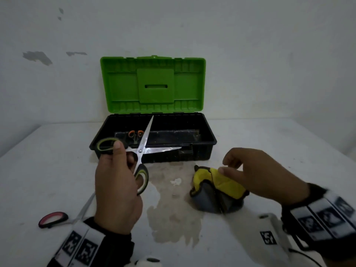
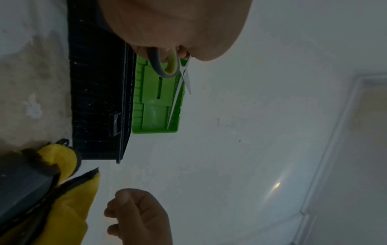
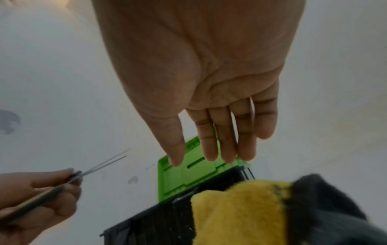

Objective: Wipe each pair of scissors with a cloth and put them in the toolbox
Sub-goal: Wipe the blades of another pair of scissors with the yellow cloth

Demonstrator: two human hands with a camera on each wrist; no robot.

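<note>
My left hand (image 1: 119,166) grips the green-and-black handles of a pair of scissors (image 1: 141,151), thumb through the upper loop. Its steel blades are spread wide over the front left of the toolbox (image 1: 211,140). In the left wrist view one handle loop of these scissors (image 2: 167,69) shows past the palm. My right hand (image 1: 240,168) hovers with relaxed fingers (image 3: 209,149) just above the crumpled yellow-and-grey cloth (image 1: 217,191), which lies on the table. Orange-handled scissors (image 1: 135,134) lie inside the black box. Pink-handled scissors (image 1: 53,219) lie on the table at the lower left.
The toolbox's green lid (image 1: 123,87) stands open against the white wall. A damp-looking stain (image 1: 173,218) spreads over the white table (image 1: 279,143) between my hands. A white device (image 1: 273,230) with a marker sits by my right wrist.
</note>
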